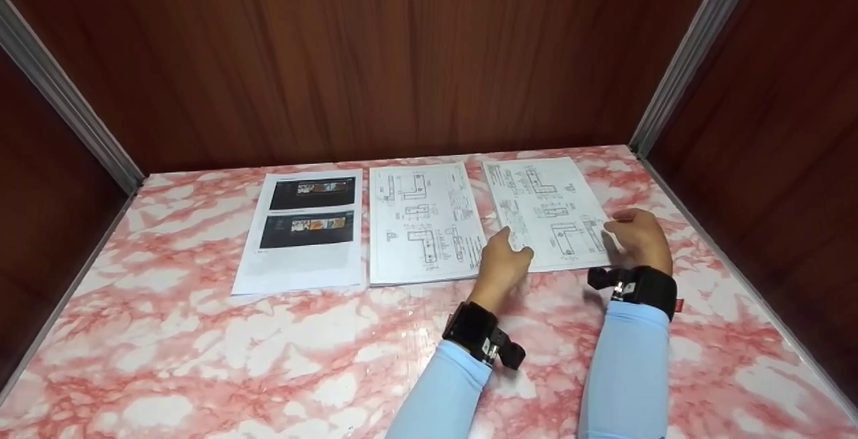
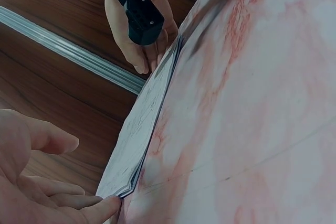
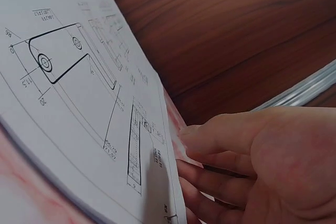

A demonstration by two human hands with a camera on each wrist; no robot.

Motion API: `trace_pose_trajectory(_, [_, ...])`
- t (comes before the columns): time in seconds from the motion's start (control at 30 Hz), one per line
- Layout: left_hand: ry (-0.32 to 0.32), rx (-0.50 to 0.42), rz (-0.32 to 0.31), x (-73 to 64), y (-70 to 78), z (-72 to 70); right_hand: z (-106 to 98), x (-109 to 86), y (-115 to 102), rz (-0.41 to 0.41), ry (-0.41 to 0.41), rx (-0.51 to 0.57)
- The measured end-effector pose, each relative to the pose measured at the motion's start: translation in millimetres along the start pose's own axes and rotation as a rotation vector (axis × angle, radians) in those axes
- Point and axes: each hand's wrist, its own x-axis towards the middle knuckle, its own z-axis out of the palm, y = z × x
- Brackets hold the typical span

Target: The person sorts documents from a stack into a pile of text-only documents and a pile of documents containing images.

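Observation:
A stack of papers (image 1: 546, 211) printed with technical drawings lies at the right of the table, between the two hands. The left hand (image 1: 504, 261) is at its left edge; in the left wrist view the fingertips touch the stack's corner, with the thumb held apart. At the stack's right edge is the right hand (image 1: 640, 234). The right wrist view shows its fingers (image 3: 210, 182) loosely bent along the paper's side, with the thumb beside the edge and not closed over it. Just left of the left hand lies a second stack of drawings (image 1: 425, 218).
Farther left lies a third set of sheets (image 1: 301, 268) with two dark printed pictures. All three sit on a red-and-white marbled table (image 1: 255, 365). Brown wood-grain panels (image 1: 402, 57) with metal corner posts (image 1: 697, 50) enclose the back and sides.

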Motion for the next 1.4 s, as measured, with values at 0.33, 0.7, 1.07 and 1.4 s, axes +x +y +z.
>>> trace_pose_trajectory(0.33, [-0.012, -0.03, -0.018, 0.2, -0.6, -0.9, -6, 0.1, 2, -0.04, -0.005, -0.157])
trace_pose_trajectory(0.7, [0.074, -0.057, 0.063, -2.9, 16.1, -16.1, -28, -20.1, -31, -0.264, 0.133, -0.343])
trace_pose_trajectory(1.07, [0.049, -0.028, 0.153, -7.5, 32.3, -41.0, -13, -36.3, -63, -0.516, 0.348, -0.368])
trace_pose_trajectory(1.4, [0.049, -0.127, 0.163, -4.1, 33.3, -68.0, 20, -47.8, -84, -0.686, 0.382, -0.364])
